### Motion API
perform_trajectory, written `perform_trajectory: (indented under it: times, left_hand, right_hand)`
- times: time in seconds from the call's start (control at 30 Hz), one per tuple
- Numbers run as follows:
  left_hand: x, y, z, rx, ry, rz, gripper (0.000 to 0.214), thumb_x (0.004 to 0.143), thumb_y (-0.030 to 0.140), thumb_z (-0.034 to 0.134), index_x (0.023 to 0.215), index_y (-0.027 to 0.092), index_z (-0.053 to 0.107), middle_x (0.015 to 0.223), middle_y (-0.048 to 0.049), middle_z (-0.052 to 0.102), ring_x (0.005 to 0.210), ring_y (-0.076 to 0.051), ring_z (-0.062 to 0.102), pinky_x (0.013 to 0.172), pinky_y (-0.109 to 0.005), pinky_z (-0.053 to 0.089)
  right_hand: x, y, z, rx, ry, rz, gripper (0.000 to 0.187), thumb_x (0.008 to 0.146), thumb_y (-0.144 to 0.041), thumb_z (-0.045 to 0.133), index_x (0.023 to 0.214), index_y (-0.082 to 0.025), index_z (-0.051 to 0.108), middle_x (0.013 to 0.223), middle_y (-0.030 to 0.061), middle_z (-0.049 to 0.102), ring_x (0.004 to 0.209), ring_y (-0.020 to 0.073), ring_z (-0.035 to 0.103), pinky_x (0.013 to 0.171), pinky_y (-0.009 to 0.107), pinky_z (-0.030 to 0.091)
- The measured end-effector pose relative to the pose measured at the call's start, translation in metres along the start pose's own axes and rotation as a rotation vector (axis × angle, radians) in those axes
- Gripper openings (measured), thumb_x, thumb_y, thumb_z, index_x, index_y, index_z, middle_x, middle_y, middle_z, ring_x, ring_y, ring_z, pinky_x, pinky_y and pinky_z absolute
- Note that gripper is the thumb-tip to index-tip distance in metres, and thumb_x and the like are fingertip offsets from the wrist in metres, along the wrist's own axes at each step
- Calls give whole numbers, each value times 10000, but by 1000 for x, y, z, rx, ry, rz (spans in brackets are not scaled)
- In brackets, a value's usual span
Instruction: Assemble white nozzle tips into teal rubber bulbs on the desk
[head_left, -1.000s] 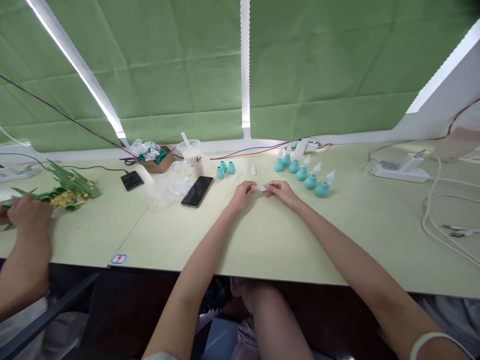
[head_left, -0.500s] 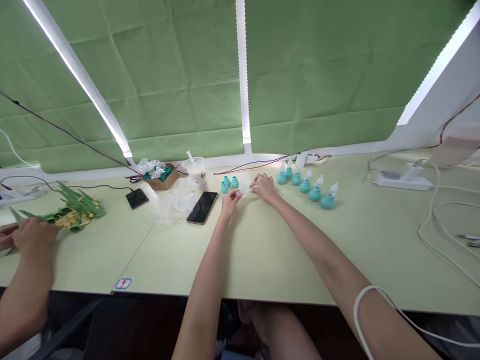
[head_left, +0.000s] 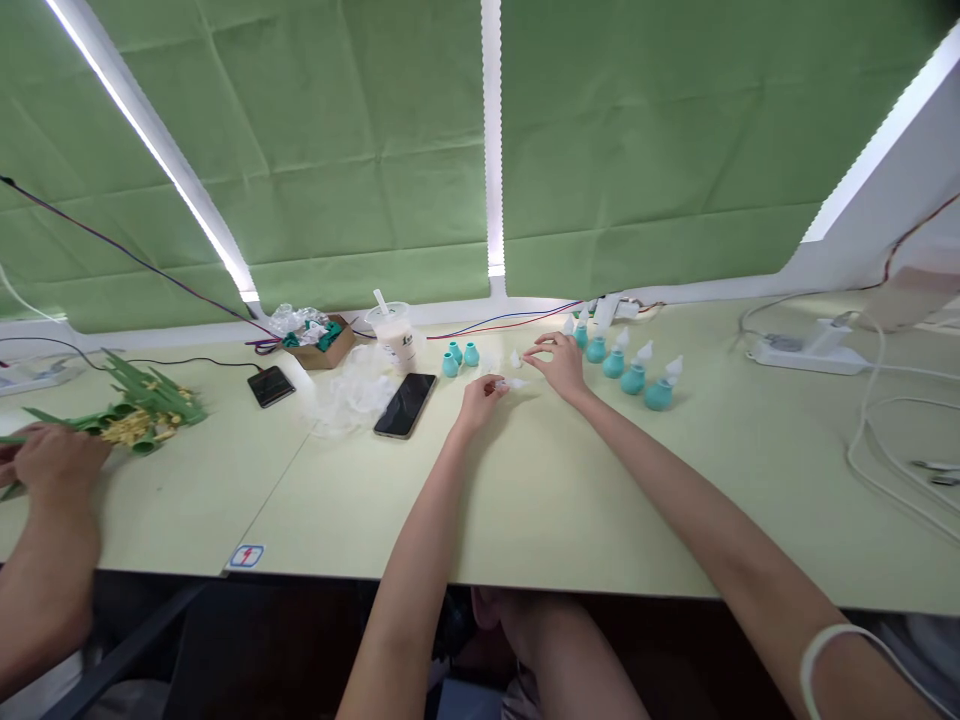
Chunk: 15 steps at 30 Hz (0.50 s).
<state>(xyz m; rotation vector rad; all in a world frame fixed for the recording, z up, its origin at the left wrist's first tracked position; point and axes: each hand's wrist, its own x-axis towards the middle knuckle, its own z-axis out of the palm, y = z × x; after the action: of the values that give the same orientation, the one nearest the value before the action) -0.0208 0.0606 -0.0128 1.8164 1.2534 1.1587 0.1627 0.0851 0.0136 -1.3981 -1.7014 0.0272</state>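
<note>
My left hand rests on the pale green table, pinching a small clear plastic tip. My right hand lies just to its right with fingers curled and thumb near the forefinger; I cannot make out anything in it. Loose clear tips lie just beyond the hands. Two small teal bulbs stand to the left, behind my left hand. A row of several teal bulbs with white tips stands to the right of my right hand.
A black phone lies left of my hands beside crumpled clear plastic, a lidded drink cup and a small cardboard box. A second phone lies further left. Another person's hand works on green leaves. A power strip and white cables lie right.
My hands have parted: the right one has moved right toward the row of teal bulbs, while the left one stays with the clear tip. The camera view shifted slightly.
</note>
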Motion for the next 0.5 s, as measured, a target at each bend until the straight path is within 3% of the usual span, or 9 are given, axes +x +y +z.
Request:
perform_trajectory:
  times: [0.23,0.5]
  left_hand:
    - [-16,27,27,-20,-224,118,331,760,376,578,979,141,655,818,-40,651,688,-120,534,665,-243,431]
    - [-23,29,35,-3,-258,156,259,754,276,554,949,138,655,789,-28,637,678,-113,534,658,-233,427]
  right_hand:
    - [-62,0,-52,3,-46,-101,138,788,-376,627,758,-284,725,1026,15,630,961,223,511,847,379,340]
    - [-69,-3,-58,-55,-102,-224,147,812,-384,607,772,-289,713,1019,1,651,997,216,505,867,381,285]
